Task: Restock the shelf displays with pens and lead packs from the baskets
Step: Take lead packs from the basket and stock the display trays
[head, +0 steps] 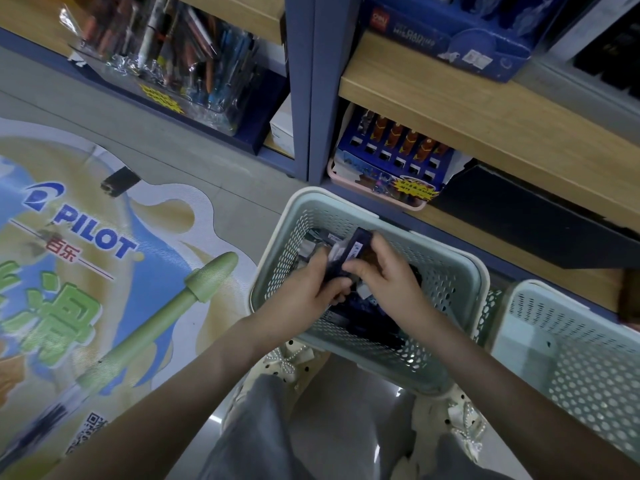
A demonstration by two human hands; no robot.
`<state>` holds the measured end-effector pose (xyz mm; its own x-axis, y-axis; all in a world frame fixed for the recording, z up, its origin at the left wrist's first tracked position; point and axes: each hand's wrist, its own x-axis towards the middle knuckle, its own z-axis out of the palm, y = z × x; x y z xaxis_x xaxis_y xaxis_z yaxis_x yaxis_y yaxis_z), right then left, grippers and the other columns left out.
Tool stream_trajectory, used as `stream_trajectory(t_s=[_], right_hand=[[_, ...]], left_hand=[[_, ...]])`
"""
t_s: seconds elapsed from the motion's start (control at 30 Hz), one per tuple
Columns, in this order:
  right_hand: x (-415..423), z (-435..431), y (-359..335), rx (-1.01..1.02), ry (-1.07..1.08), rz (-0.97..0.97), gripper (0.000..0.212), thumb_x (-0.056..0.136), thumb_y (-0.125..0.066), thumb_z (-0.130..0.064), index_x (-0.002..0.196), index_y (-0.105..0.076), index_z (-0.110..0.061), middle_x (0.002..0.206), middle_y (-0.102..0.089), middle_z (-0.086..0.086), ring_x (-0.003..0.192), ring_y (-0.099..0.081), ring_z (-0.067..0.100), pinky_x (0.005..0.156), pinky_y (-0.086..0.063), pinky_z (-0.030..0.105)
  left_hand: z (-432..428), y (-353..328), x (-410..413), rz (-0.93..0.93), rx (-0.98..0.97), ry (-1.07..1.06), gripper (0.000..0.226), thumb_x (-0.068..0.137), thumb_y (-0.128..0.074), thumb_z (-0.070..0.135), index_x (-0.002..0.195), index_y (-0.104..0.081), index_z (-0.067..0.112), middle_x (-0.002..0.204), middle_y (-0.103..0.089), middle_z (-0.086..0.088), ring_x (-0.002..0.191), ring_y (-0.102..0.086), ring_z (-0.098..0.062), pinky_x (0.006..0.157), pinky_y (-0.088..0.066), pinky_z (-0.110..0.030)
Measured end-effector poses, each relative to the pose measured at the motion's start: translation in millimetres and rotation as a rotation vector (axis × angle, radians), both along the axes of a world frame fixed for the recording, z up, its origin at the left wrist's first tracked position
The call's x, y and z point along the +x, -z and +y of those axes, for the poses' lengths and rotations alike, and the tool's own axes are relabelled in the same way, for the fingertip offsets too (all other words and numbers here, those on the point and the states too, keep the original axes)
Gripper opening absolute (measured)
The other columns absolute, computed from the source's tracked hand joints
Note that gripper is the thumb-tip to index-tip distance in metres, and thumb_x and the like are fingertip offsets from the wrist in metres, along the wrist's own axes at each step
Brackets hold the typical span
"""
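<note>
Lead packs (pixel 359 245): a small stack sits just above the green basket (pixel 277 265). The left hand (pixel 308 292) curls around its lower end; the right hand (pixel 388 277) pinches its upper end, probably squaring it for transfer to the shelf display (pixel 391 157).

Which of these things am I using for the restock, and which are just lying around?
Job: left hand, right hand, dark packs, green basket, second basket, blue shelf display, pen display.
Lying about: Pilot floor sticker, black box.
</note>
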<state>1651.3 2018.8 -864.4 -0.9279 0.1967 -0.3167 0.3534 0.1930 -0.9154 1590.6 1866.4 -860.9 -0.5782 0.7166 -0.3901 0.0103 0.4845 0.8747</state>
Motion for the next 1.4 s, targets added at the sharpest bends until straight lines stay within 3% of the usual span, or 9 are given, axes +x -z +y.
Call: stream_trajectory(t_s=[0.1,0.2,0.4,0.6,0.73,1.03,1.13,1.23,1.4], right_hand=[[18,15,28,0.508,-0.144,-0.091,0.043,0.099,-0.041,-0.04,0.131,-0.048,-0.011,0.123,-0.052,0.003,0.118,-0.044,0.02,0.096,-0.034,0.026],[38,28,57,0.976,-0.412,-0.408,0.061,0.099,-0.043,-0.034,0.148,-0.019,-0.007,0.142,-0.034,0.01,0.128,-0.032,0.025,0.107,-0.027,0.034],[40,19,80,1.088,-0.507,-0.488,0.079,0.093,-0.052,-0.015,0.149,0.002,-0.001,0.142,-0.025,0.014,0.128,-0.03,0.029,0.108,-0.026,0.035],[30,11,78,1.122,-0.589,-0.405,0.064,0.089,-0.052,-0.012,0.145,-0.025,-0.002,0.134,-0.038,0.017,0.123,-0.039,0.032,0.102,-0.03,0.038],[35,9,86,1.235,-0.561,-0.26,0.046,0.066,-0.056,-0.014,0.108,-0.068,0.002,0.085,-0.067,0.014,0.075,-0.064,0.029,0.074,-0.052,0.034],[35,10,69,1.139,-0.455,-0.042,0.041,0.07,-0.031,-0.01,0.079,-0.07,-0.003,0.068,-0.064,0.011,0.063,-0.062,0.028,0.064,-0.053,0.03],[32,8,59,1.086,-0.345,0.084,0.039,0.073,-0.033,-0.007,0.086,-0.069,-0.001,0.068,-0.063,0.011,0.063,-0.061,0.028,0.063,-0.054,0.031],[32,6,48,1.017,-0.261,0.172,0.025,0.083,-0.051,-0.005,0.104,-0.064,-0.003,0.075,-0.064,0.01,0.069,-0.061,0.026,0.063,-0.054,0.031],[16,-9,10,0.151,0.046,-0.077,0.011,0.089,-0.064,-0.015,0.097,-0.059,-0.021,0.094,-0.061,0.0,0.09,-0.059,0.018,0.079,-0.047,0.029]], left_hand=[[4,1,0,-0.056,-0.017,-0.139,0.011,0.098,-0.054,0.017,0.102,-0.045,0.019,0.077,-0.068,0.005,0.07,-0.066,-0.005,0.072,-0.056,-0.026],[4,5,-4,-0.163,-0.025,-0.216,0.009,0.097,-0.056,0.014,0.1,-0.048,0.016,0.087,-0.072,0.004,0.08,-0.071,-0.012,0.083,-0.057,-0.039],[10,3,1,-0.399,0.006,-0.343,0.014,0.094,-0.053,-0.003,0.096,-0.055,0.011,0.075,-0.072,0.001,0.073,-0.07,-0.016,0.075,-0.06,-0.034],[10,11,-1,-0.291,-0.102,-0.378,0.012,0.093,-0.057,0.007,0.082,-0.055,0.009,0.071,-0.065,-0.009,0.059,-0.058,-0.018,0.062,-0.049,-0.033],[7,15,0,-0.212,-0.177,-0.386,0.018,0.091,-0.065,0.018,0.076,-0.056,0.015,0.064,-0.064,-0.005,0.05,-0.057,-0.012,0.057,-0.051,-0.028],[13,21,2,-0.244,-0.17,-0.504,0.011,0.095,-0.057,0.017,0.09,-0.061,0.008,0.082,-0.073,-0.01,0.066,-0.069,-0.026,0.067,-0.058,-0.038],[14,24,2,-0.264,-0.15,-0.509,0.014,0.097,-0.054,0.016,0.092,-0.061,0.005,0.083,-0.072,-0.014,0.076,-0.069,-0.034,0.078,-0.057,-0.048],[14,28,4,-0.287,-0.121,-0.51,0.016,0.098,-0.053,0.019,0.096,-0.062,0.006,0.086,-0.073,-0.008,0.082,-0.071,-0.025,0.083,-0.056,-0.049],[14,21,3,-0.426,0.035,-0.439,0.019,0.1,-0.049,0.02,0.1,-0.062,0.006,0.087,-0.068,-0.012,0.083,-0.066,-0.029,0.082,-0.054,-0.04]])
